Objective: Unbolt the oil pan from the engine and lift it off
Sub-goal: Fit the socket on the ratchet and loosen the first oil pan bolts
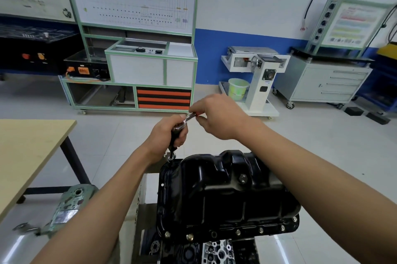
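While the black oil pan (225, 195) sits bottom-up on top of the engine (217, 251) in the lower middle of the view, both hands are raised above its far left corner. The left hand (169, 135) is curled round the dark upright shaft of a wrench (173, 144), whose lower end stands on the pan's rim at that corner. The right hand (217, 117), just beside the left and a little higher, pinches the wrench's shiny handle between thumb and fingertips; a bit of red shows there under the fingers. Along the near rim of the pan a row of bolts (238, 232) sits in the flange, and a drain plug (242, 178) shows on the pan's sloping side. To the left stands a desk (28, 152) with a pale wooden top and dark legs. Below it, at the lower left, lies a grey-green metal casting (71, 205). Across the pale tiled floor (120, 135), against the white and blue wall, stand a green-framed teaching board (137, 6), a pale green bucket (237, 88) on the base of a white stand, and a grey drawer cabinet (326, 83) on castors.
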`<action>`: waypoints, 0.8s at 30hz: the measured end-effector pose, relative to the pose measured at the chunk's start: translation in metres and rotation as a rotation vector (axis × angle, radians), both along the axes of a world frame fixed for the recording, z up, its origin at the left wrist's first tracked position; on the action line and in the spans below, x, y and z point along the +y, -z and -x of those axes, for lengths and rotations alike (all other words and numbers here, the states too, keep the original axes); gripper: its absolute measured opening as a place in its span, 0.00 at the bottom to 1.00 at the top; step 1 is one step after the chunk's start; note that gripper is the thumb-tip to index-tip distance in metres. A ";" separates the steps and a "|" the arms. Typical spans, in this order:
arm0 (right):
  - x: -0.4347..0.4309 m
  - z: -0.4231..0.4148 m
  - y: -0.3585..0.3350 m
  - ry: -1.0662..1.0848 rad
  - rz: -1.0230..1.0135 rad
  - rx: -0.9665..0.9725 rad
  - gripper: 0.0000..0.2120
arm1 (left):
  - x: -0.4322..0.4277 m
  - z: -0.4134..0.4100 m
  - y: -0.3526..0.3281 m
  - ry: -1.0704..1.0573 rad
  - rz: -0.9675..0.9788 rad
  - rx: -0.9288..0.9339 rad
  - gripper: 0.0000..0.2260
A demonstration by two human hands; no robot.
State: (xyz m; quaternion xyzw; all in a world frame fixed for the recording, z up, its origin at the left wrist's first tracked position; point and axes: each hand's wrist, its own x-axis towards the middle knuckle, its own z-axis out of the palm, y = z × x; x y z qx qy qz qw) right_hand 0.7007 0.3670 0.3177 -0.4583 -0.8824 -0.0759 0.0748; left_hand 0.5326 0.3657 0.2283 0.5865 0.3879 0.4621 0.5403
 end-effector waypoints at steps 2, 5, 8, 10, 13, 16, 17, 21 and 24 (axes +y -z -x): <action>-0.005 -0.005 -0.003 0.024 0.022 0.025 0.09 | 0.000 -0.004 -0.001 -0.099 0.013 -0.033 0.22; -0.019 -0.008 -0.014 0.003 0.266 0.026 0.11 | 0.002 -0.008 -0.005 -0.236 0.032 -0.075 0.22; -0.037 0.000 -0.015 -0.038 0.453 -0.052 0.22 | 0.002 -0.015 -0.003 -0.301 0.013 -0.065 0.23; -0.042 0.007 -0.009 -0.052 0.418 -0.018 0.26 | 0.001 -0.020 0.001 -0.312 0.007 -0.094 0.23; -0.041 0.006 -0.011 -0.056 0.455 0.014 0.23 | -0.001 -0.018 0.004 -0.334 -0.027 -0.094 0.24; -0.030 -0.003 -0.022 -0.016 0.488 -0.022 0.13 | 0.000 -0.009 0.001 -0.277 -0.074 -0.021 0.25; -0.025 -0.006 -0.024 0.005 0.455 -0.043 0.10 | 0.000 -0.006 0.000 -0.238 -0.060 -0.028 0.23; -0.004 -0.007 -0.020 0.057 0.207 -0.006 0.10 | 0.000 0.001 -0.001 -0.012 -0.003 -0.016 0.22; 0.006 0.001 -0.008 0.024 0.039 -0.045 0.17 | -0.002 -0.003 0.002 0.140 -0.014 0.068 0.28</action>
